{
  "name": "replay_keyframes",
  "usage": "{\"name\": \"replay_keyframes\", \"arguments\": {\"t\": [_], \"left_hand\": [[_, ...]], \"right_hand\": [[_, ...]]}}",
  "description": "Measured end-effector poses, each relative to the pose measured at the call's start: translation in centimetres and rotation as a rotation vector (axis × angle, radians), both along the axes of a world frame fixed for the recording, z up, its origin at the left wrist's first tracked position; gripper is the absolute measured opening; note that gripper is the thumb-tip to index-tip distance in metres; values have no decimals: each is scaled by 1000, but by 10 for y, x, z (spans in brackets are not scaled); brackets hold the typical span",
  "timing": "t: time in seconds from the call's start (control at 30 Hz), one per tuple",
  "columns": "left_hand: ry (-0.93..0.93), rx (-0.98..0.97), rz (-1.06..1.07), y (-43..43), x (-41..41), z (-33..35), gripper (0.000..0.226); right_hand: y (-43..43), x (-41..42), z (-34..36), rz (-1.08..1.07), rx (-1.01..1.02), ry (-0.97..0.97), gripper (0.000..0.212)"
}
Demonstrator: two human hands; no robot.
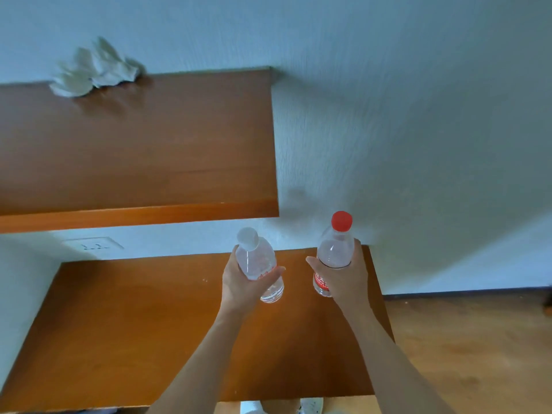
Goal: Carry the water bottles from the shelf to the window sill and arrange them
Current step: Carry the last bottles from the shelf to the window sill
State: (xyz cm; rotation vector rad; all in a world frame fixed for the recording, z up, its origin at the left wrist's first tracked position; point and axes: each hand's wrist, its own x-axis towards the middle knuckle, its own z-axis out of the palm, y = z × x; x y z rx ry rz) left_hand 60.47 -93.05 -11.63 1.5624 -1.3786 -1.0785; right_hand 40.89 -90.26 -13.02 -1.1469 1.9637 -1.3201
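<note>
Head view, looking down over two wooden surfaces fixed against a pale wall (418, 115).

Left hand (242, 286) is gripping a clear water bottle with a white cap (257, 261); fingers are wrapping around its lower middle, thumb lying across the red-printed label. The bottle is tilting, cap leaning up and to the left, base pointing down to the right. It is hanging in the air above the far edge of the lower wooden surface (134, 324), not touching it.

Right hand (343, 279) is closing around a second clear bottle with a red cap (334, 249). This one is standing nearly upright, its red label partly showing below the thumb. It is hovering over the far right corner of the lower surface, also clear of the wood. The two bottles are sitting near each other, apart, neither touching.

Upper wooden shelf (134, 144) is projecting from the wall above and to the left. A crumpled whitish cloth or paper (95, 68) is lying at its far edge against the wall; blurred, so material is uncertain.

A white wall socket (92, 244) is showing between shelf and lower surface. Wood floor (478, 339) is showing at right. Pale shoe tips (310, 406) are peeking out at the bottom edge.
</note>
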Motion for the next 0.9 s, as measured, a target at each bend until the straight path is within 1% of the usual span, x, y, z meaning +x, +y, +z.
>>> {"name": "replay_keyframes", "arguments": {"t": [0.1,0.2,0.27,0.4,0.47,0.53,0.6,0.67,0.73,0.83,0.9], "left_hand": [[53,-23,-15,12,10,21,83],[96,-46,-81,23,21,36,75],[100,-63,-119,29,30,42,73],[98,-96,-125,44,53,50,73],[107,-96,-104,52,68,52,76],[86,-102,-81,61,86,53,85],[60,-112,-35,71,107,55,91],[44,-125,37,83,130,58,92],[40,-162,114,98,150,64,88],[34,-223,264,123,175,74,77],[15,-245,372,144,187,79,70]], "right_hand": [[15,14,26,-56,-78,18,73],[29,27,43,-70,-161,74,72],[37,36,51,-68,-188,87,68],[49,54,59,-45,-219,92,72],[53,65,57,-11,-220,63,69],[55,79,52,32,-206,40,68],[55,95,47,89,-174,26,68],[55,113,42,196,-128,8,67],[53,132,39,337,-97,-11,68],[49,158,37,549,-109,0,82],[47,176,39,684,-123,-15,84]]}}
